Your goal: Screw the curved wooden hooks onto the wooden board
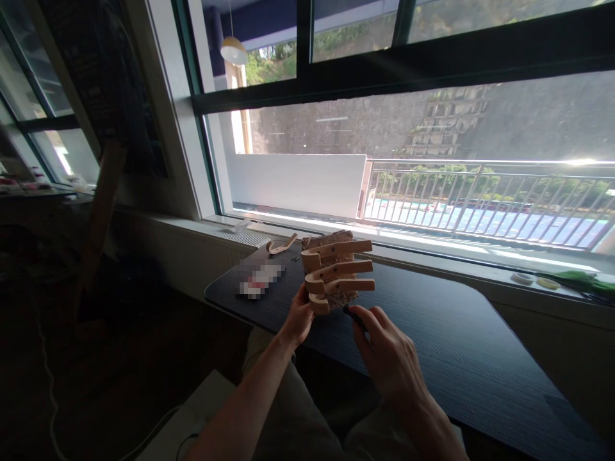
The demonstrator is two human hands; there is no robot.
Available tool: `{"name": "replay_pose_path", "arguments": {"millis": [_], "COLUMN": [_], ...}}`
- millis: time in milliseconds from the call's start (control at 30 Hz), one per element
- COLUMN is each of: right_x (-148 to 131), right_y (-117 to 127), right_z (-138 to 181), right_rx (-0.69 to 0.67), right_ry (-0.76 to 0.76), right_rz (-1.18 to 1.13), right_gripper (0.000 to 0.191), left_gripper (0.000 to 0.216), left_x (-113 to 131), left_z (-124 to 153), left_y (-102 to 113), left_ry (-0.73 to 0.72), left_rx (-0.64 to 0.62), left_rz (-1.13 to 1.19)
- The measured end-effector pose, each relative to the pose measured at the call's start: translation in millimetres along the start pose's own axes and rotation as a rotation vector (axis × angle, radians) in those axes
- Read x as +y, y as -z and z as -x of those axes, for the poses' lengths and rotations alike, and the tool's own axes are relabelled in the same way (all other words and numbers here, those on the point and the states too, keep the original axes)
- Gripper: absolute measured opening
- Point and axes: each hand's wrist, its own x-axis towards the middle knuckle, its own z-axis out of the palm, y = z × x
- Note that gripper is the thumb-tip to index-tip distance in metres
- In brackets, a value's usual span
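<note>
My left hand (300, 318) is closed around the lower left side of a wooden hook rack (331, 262). The rack has a rough, bark-like backing with several pale curved wooden hooks fixed across it, and is held up tilted above the table's near edge. In my right hand (391, 349) is a slim dark tool (356, 317), possibly a screwdriver, its tip at the rack's lower edge. Whether the tip touches the rack I cannot tell. One loose wooden hook (282, 244) lies on the table behind the rack, with small metal pieces (295, 258) near it.
The dark table (432, 320) stretches away to the right. A blurred packet (259, 280) lies on its left part. Beyond are a windowsill (408, 256) with green items (579, 280) at the right, and a large window. A white cable (50, 390) runs along the floor.
</note>
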Motion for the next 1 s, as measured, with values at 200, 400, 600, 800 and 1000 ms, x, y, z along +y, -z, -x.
{"name": "replay_pose_path", "arguments": {"millis": [200, 400, 600, 800, 1000], "right_x": [-1.9, -7.3, -8.5, -3.2, -4.9], "right_y": [-2.0, -9.7, -0.4, 5.9, -1.8], "right_z": [0.8, 3.6, -1.6, -4.8, -1.2], "right_rx": [0.023, 0.035, -0.031, -0.031, -0.049], "right_ry": [0.025, -0.062, -0.058, 0.062, -0.057], "right_rz": [0.023, -0.048, -0.017, 0.057, -0.116], "right_gripper": [0.029, 0.029, 0.029, 0.025, 0.021], "left_gripper": [0.054, 0.058, 0.061, 0.059, 0.057], "left_x": [-0.7, -1.1, -1.3, -2.7, -1.0], "left_z": [-0.5, -0.8, -0.2, -0.1, 0.1], "left_y": [0.9, 0.4, 0.6, 2.7, 1.0], "left_ry": [0.000, -0.011, -0.018, -0.023, -0.018], "left_rx": [0.021, 0.046, 0.033, -0.019, 0.005], "left_rz": [0.012, -0.011, -0.015, -0.014, -0.014]}}
